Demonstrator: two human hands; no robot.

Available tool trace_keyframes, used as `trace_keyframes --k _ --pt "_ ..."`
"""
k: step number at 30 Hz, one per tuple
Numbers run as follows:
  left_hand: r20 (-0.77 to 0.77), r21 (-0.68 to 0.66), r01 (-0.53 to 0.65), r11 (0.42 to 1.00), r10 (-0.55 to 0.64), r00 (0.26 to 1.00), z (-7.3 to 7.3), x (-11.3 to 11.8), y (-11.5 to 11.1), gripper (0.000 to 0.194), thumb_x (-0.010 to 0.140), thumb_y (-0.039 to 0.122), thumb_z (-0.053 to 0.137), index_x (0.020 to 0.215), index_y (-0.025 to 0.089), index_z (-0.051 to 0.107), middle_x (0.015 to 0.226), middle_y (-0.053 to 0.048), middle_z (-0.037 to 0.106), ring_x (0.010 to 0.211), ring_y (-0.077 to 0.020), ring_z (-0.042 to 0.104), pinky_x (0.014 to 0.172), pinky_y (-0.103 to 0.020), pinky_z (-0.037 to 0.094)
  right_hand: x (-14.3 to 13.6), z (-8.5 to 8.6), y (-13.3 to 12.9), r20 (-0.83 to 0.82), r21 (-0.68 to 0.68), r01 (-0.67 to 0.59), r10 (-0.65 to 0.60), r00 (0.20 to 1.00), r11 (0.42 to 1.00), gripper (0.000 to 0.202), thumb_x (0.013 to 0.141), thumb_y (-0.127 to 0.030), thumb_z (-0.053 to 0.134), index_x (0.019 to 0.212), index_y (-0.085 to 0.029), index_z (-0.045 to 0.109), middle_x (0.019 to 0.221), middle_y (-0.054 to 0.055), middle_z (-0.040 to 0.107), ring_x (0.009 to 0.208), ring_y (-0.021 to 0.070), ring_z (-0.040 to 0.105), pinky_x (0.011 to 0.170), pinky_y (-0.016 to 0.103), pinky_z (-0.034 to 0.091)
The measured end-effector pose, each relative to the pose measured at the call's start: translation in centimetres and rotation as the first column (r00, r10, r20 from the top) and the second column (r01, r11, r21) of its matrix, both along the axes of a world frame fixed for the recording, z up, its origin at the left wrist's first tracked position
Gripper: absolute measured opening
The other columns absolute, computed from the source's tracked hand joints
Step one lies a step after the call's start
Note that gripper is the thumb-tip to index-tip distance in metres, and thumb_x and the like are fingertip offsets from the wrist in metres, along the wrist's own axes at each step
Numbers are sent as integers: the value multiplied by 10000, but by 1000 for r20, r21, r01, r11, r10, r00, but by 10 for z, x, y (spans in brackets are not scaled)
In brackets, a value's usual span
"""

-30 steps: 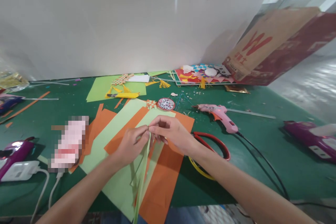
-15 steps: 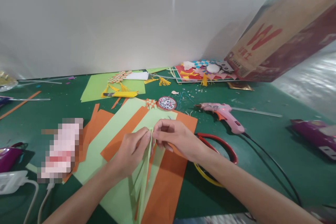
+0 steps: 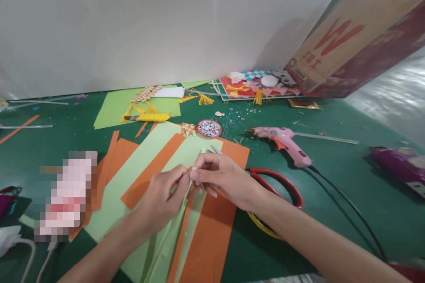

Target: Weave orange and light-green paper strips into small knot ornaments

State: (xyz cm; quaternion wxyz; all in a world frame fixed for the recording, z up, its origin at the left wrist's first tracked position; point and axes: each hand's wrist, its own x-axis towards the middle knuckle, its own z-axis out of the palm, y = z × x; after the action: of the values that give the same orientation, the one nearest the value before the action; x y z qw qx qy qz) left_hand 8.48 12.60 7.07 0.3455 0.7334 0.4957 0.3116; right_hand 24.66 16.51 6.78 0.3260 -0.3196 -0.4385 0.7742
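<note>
My left hand (image 3: pixel 165 196) and my right hand (image 3: pixel 230 181) meet above the sheets of paper. Both are closed, fingertips pinching the upper end of some pale green paper strips (image 3: pixel 166 245). The long ends of the strips hang toward me. Beneath lie light green paper (image 3: pixel 114 199) and orange paper (image 3: pixel 207 225). Under my right wrist rest scissors (image 3: pixel 294 190) with red and yellow handles, partly hidden by my forearm. Just beyond my fingers are a small orange-and-white woven paper piece (image 3: pixel 188 130) and a round red-rimmed dish (image 3: pixel 209 128) of speckled bits.
A pink glue gun (image 3: pixel 282 139) with a black cord lies to the right. A yellow utility knife (image 3: pixel 152 117) and tasselled woven paper (image 3: pixel 146 94) are farther back. A paper bag (image 3: pixel 335 48) stands at the back right. A blurred pink object (image 3: pixel 68 194) lies left.
The pinched end of the green strips now bends over between my fingertips, and their hanging length has swung left. The view has shifted slightly to the right.
</note>
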Motion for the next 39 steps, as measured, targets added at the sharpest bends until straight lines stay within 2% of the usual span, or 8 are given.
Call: trace_keyframes --k 5,10,16,20,26,31,35,39 --pt "9 -63 -17 998 17 1000 0 -1 -1 299 949 282 358 697 190 491 603 34 552 512 -90 469 507 -205 363 0 0 1 21 -20 21 -21 1000 1000 312 583 -349 810 607 -156 565 526 -30 578 445 62 497 360 183 292" --pt "-19 -5 -28 1000 28 999 0 1 -2 320 947 287 341 678 187 483 592 28 552 484 -88 449 487 -208 353 -1 3 -1 36 -38 45 -44 998 998 315 563 -339 819 597 -155 565 511 -34 571 433 64 492 361 191 274" --pt "-1 -18 -58 998 58 998 0 3 -4 321 945 275 342 677 182 493 589 21 554 532 -105 532 529 -220 387 -2 5 -2 16 -5 39 -39 999 999 336 596 -384 796 594 -158 548 489 -26 581 433 64 495 376 190 277" --pt "52 -65 -21 998 24 998 1 2 -5 367 962 297 312 691 178 529 615 14 566 575 -113 559 574 -230 414 0 3 -3 27 37 16 -17 1000 999 306 637 -369 775 620 -161 552 512 -21 594 464 77 528 384 190 280" --pt "159 -159 36 987 -11 987 4 5 -2 304 944 282 381 726 178 566 656 20 607 572 -98 575 581 -210 453 3 4 -1 49 52 35 -37 998 998 285 645 -335 772 618 -153 555 507 -23 575 464 75 509 402 198 279" --pt "251 -245 106 964 -43 967 7 5 -2 307 953 258 349 739 186 557 609 35 607 575 -93 592 625 -207 464 4 2 -1 -19 77 25 -24 1000 997 270 680 -348 748 655 -154 563 546 -18 587 483 72 501 416 203 280" --pt "218 -210 77 975 -30 976 7 5 -3 310 953 255 352 720 188 545 575 43 612 582 -91 596 665 -207 458 5 -1 -2 -46 113 34 -29 999 993 271 698 -368 736 684 -161 561 573 -19 586 502 78 503 424 209 280" --pt "78 -72 -5 997 11 997 4 6 -4 299 929 218 376 680 182 536 588 38 614 551 -82 579 596 -193 436 4 0 -3 -16 168 59 -58 998 984 275 709 -382 726 673 -168 557 568 -28 572 486 72 478 429 217 288"
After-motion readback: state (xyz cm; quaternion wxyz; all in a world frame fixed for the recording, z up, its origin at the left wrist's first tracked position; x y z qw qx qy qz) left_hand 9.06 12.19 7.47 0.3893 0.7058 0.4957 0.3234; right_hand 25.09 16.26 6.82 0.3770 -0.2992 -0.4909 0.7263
